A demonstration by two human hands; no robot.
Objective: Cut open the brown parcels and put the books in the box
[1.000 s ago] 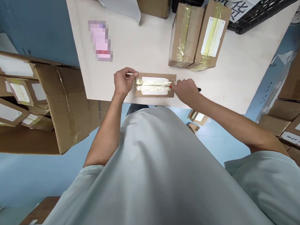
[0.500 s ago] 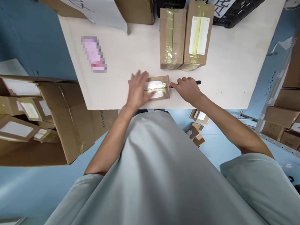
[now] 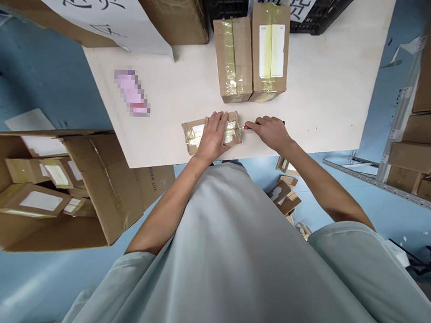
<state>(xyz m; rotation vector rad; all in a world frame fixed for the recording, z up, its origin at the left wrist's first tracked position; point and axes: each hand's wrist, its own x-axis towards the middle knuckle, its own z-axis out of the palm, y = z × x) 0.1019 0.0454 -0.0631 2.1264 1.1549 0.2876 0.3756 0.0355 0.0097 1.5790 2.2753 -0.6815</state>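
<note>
A small flat cardboard box [image 3: 194, 136] with a white label and shiny tape lies near the front edge of the table. My left hand [image 3: 212, 137] rests on top of it, fingers stretched flat across the label and thumb towards the near side. Closed in my right hand [image 3: 271, 131] is a slim tool with a black and red handle [image 3: 246, 127]. Its thin metal tip points left and meets the taped right end of the box. Most of the handle is hidden by my fingers, and the exact kind of tool is unclear.
Two taped cartons [image 3: 237, 62] stand behind the small box, before a black crate [image 3: 316, 28]. A blurred pink item [image 3: 132, 93] lies on the table [image 3: 159, 135] at left. A large open carton [image 3: 110, 190] holds several parcels. Shelving with boxes [image 3: 412, 156] stands right.
My left hand has come down onto the box from its left side. The box is slightly turned, and the tool's metal tip now shows at its right end. The view has shifted.
</note>
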